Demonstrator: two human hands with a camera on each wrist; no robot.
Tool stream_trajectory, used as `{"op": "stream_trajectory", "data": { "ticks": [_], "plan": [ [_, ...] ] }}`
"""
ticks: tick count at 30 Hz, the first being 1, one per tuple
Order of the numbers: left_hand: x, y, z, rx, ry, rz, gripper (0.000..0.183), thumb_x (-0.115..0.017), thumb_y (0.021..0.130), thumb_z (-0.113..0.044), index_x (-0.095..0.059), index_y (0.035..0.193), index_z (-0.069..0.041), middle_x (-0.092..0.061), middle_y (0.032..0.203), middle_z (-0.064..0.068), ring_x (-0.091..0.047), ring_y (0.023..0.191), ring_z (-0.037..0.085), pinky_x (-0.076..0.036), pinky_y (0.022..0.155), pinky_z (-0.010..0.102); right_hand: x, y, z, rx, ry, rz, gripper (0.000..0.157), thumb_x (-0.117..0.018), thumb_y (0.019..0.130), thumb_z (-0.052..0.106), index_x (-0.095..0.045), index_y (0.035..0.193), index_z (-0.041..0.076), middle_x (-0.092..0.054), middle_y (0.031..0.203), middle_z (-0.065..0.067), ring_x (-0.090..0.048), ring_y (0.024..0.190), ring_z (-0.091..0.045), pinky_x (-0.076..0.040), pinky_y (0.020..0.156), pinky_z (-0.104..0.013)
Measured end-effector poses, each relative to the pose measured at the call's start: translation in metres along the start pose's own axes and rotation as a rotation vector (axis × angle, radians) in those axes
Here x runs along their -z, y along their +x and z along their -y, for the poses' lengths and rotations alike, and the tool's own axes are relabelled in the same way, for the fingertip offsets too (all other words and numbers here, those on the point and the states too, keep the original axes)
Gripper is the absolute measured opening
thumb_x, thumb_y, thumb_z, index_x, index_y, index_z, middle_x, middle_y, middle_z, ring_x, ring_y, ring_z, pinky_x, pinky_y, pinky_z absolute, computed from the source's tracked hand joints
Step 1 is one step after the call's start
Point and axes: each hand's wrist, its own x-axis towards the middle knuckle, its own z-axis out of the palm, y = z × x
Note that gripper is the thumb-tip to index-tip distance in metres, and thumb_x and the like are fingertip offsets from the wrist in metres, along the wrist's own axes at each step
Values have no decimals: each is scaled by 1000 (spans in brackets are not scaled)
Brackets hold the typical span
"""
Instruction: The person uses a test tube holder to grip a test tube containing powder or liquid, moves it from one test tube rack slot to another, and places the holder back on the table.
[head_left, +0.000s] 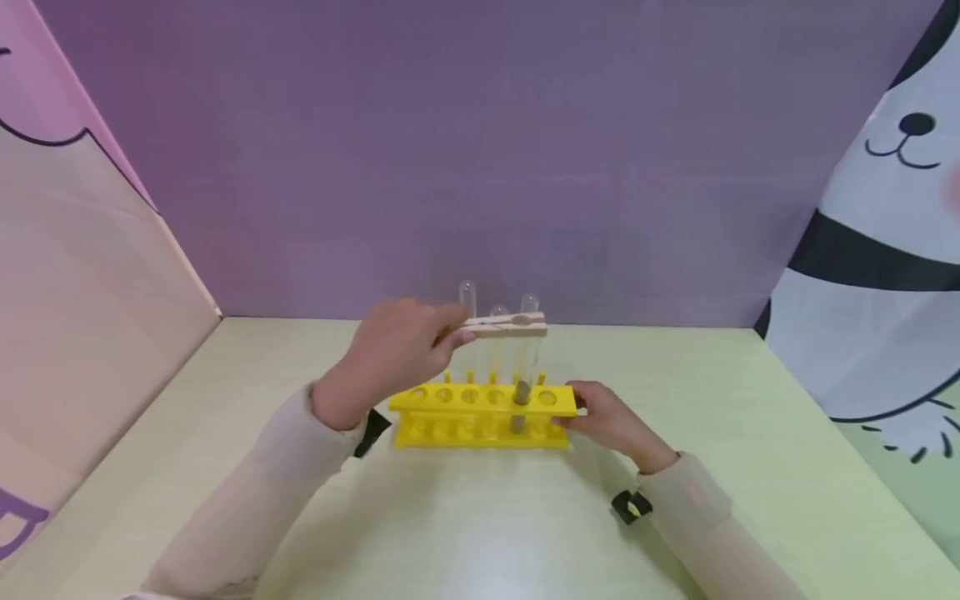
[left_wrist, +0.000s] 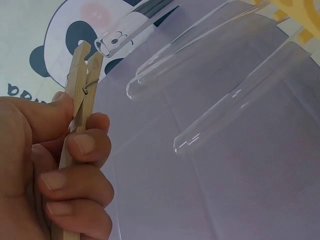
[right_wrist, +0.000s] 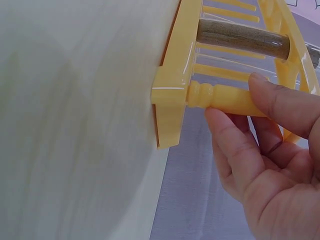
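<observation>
My left hand (head_left: 397, 346) grips a wooden test tube clamp (head_left: 502, 326), fingers wrapped round its handles in the left wrist view. The clamp's tip overlaps the upper part of a glass test tube (left_wrist: 107, 46), beside its open mouth. That tube stands in a yellow test tube rack (head_left: 480, 405), with grey-brown granular material (right_wrist: 242, 39) in its lower part. My right hand (head_left: 607, 417) pinches the end post (right_wrist: 227, 99) of the rack between thumb and fingers. The rack's base rests on the table.
Behind the front holes, further test tubes (head_left: 468, 298) stand round end up, over the rack's pegs. The pale table (head_left: 480, 517) reaches back to a purple wall (head_left: 480, 150). Printed panels flank it, a panda panel (head_left: 892, 250) on the right.
</observation>
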Motion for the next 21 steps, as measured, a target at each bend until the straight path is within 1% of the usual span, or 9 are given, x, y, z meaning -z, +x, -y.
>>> {"op": "stream_trajectory", "data": {
  "ticks": [9,15,21],
  "plan": [
    [-5,5,-3,-31,17,-29,35,-57,95,-27,-43,64,-17,-24,50,-5,-19,44,10,-17,46,25,1,-1,0,-10,12,-2,21,-69,85,7,-63,105,4,-65,98,-4,-57,85,-17,-47,80,-38],
    [-7,6,-2,-26,32,-31,33,-58,94,-27,-45,65,-17,-26,50,-4,-22,44,11,-19,46,25,-1,1,0,6,7,-2,23,-69,85,8,-63,106,3,-65,99,-4,-57,85,-17,-47,80,-38],
    [-9,7,-2,-19,51,-40,26,-58,94,-28,-54,71,-15,-32,49,-3,-25,43,11,-20,45,24,0,1,0,10,4,-2,23,-69,85,9,-63,106,3,-65,100,-5,-58,87,-17,-47,82,-40]
  ]
}}
